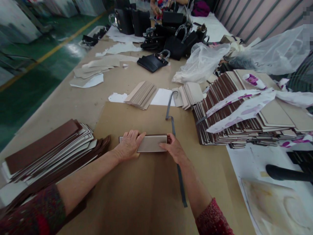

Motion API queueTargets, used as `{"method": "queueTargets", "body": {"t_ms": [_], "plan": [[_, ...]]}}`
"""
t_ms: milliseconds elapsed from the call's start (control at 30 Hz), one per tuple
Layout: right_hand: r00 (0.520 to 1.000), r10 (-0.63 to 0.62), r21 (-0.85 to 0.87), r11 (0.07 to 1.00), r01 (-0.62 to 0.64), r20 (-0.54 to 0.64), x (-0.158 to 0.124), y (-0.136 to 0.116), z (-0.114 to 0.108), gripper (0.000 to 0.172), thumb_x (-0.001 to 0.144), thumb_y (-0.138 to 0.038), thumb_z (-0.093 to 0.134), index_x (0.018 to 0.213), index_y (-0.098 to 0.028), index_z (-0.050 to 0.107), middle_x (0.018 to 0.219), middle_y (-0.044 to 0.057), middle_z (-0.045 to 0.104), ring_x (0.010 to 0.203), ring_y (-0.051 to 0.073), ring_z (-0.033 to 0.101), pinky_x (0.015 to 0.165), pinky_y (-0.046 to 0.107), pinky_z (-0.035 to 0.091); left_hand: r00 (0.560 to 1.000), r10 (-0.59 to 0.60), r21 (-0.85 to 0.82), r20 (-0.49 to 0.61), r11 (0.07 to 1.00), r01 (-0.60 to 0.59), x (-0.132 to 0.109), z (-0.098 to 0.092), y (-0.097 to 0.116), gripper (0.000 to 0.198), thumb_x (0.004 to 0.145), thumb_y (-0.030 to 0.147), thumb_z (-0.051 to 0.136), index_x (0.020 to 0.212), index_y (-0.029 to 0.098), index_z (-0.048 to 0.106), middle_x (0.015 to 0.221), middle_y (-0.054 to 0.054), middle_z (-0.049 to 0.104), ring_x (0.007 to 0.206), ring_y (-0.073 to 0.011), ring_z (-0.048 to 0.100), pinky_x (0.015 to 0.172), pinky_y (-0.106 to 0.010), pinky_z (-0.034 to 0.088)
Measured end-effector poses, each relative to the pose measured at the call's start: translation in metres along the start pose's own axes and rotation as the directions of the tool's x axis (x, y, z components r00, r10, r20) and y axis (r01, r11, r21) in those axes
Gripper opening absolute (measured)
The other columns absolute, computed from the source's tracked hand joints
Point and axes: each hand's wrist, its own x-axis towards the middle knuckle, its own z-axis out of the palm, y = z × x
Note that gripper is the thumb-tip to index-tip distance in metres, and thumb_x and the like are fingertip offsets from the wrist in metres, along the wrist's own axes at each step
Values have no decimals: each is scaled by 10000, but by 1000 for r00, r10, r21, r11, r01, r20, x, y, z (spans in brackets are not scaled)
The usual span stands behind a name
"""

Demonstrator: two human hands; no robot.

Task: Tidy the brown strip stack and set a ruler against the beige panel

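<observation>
A beige rectangular panel with a dark edge [152, 144] lies across the brown board in front of me. My left hand [129, 143] covers its left part, fingers curled over the far edge and thumb on top. At its right end my right hand [173, 147] pinches the panel, thumb above and fingers at the edge. A grey strip [181, 186] runs along the board and passes beside or under my right hand. Brown and white panels [46, 147] form a stack near my left forearm. Beyond the panel lie a fanned pile of beige pieces [141, 94] and smaller beige cards [192, 93].
Large bundles of brown-beige panels [244, 107], tied with patterned cloth strips, stand at right. Black handbags [153, 62] crowd the far table near clear plastic [200, 60]. A black handle [286, 172] lies at right. Another person's hand [155, 8] shows at the far end.
</observation>
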Motion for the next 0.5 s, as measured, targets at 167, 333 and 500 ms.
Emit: {"method": "queueTargets", "body": {"t_ms": [167, 333, 500], "plan": [[999, -42, 167, 985, 37, 27, -22, 18, 1, 385, 662, -256, 763, 1013, -212, 610, 916, -8, 671, 841, 144, 619, 787, 267, 521, 981, 48, -64, -189, 996, -61, -36, -2, 6, 919, 792, 429, 702, 1529, 250, 185, 1447, -198, 386, 1358, -386, 348, 1090, -563, 281], [991, -126, 2, 992, 126, 32, -45, 44, -17, 333, 744, -314, 746, 1032, -239, 596, 920, -16, 640, 857, 139, 608, 829, 268, 522, 816, -471, -648, -335, 744, 163, -72, 8, 18, 1152, 755, 570, 743, 1552, 242, -22, 1594, -184, 197, 1490, -343, 204, 1217, -546, 218], [980, -184, -134, 972, 194, 79, -53, 58, -23, 270, 841, -313, 667, 1090, -247, 585, 1083, 22, 649, 1033, 163, 626, 984, 325, 501, 732, -680, -965, -43, 217, 145, -82, 38, 31, 758, 924, 487, 557, 1522, 238, 165, 1457, -128, 457, 1382, -248, 405, 1211, -501, 252]]}}
